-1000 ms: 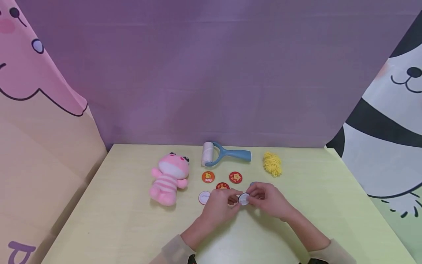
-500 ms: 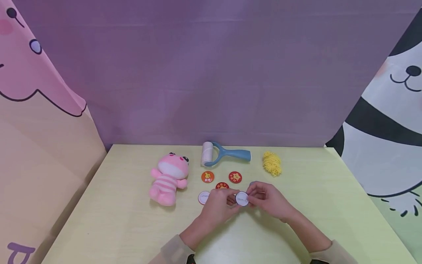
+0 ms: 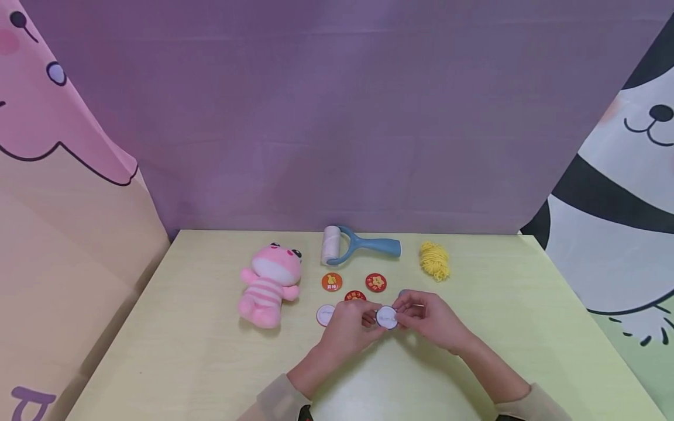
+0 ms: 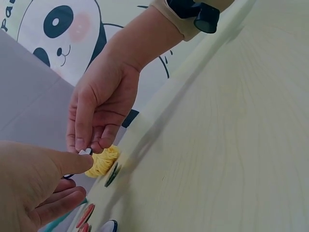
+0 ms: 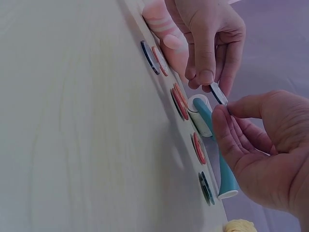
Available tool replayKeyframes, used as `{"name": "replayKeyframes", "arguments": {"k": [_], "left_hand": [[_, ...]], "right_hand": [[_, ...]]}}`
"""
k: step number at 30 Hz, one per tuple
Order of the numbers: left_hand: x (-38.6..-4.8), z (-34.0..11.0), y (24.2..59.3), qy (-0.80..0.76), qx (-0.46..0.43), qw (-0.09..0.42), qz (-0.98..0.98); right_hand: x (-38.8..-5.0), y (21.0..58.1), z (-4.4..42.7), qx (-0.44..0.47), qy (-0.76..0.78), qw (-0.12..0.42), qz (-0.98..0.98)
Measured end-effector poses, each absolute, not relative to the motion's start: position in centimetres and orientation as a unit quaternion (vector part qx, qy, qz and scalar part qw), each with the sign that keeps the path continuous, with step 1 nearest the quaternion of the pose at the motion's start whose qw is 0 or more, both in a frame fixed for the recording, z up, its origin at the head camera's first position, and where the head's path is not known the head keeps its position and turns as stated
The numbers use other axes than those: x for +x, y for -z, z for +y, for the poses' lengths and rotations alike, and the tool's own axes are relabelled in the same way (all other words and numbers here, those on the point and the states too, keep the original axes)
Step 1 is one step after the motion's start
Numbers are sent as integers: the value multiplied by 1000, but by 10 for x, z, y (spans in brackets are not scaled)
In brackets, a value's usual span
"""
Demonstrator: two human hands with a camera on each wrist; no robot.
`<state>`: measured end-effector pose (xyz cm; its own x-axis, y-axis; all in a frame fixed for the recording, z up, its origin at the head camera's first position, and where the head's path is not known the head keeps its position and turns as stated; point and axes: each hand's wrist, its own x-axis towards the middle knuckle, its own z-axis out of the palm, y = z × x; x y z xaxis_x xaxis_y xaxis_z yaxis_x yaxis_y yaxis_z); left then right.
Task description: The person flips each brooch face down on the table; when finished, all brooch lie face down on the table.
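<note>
Both hands pinch one small round badge (image 3: 387, 317) by its opposite edges, just above the table. Its white back, with what looks like a pin across it, faces up in the head view. The left hand (image 3: 348, 327) holds the left edge between thumb and fingers; the right hand (image 3: 434, 320) holds the right edge. Edge-on, the badge (image 5: 218, 94) shows between the fingertips in the right wrist view. Close to the left hand lie a white-backed badge (image 3: 325, 314) and a partly covered red badge (image 3: 355, 296). A dark badge (image 5: 206, 188) lies near the right hand, mostly hidden in the head view.
Farther back are an orange badge (image 3: 332, 282) and another red badge (image 3: 376, 282). A blue-handled lint roller (image 3: 374, 245) lies behind them. A pink plush toy (image 3: 265, 286) is at left, a yellow yarn bundle (image 3: 434, 261) at right. A purple backdrop (image 3: 337, 117) borders the table's far edge.
The held badge has shifted slightly left and turned, so more of its white back faces the head camera than a second ago. Both hands have stayed nearly in place.
</note>
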<state>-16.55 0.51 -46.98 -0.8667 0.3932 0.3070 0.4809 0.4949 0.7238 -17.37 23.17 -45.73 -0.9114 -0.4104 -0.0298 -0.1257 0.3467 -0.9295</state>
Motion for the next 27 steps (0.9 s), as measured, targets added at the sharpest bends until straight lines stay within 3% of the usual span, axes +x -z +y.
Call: {"name": "replayKeyframes", "arguments": {"k": [11, 27], "left_hand": [[-166, 9, 474, 393, -254, 54, -882], [-164, 19, 484, 349, -251, 34, -902]], "right_hand": [[-170, 457, 232, -173, 495, 82, 847], [-167, 462, 234, -192, 425, 94, 880]]}}
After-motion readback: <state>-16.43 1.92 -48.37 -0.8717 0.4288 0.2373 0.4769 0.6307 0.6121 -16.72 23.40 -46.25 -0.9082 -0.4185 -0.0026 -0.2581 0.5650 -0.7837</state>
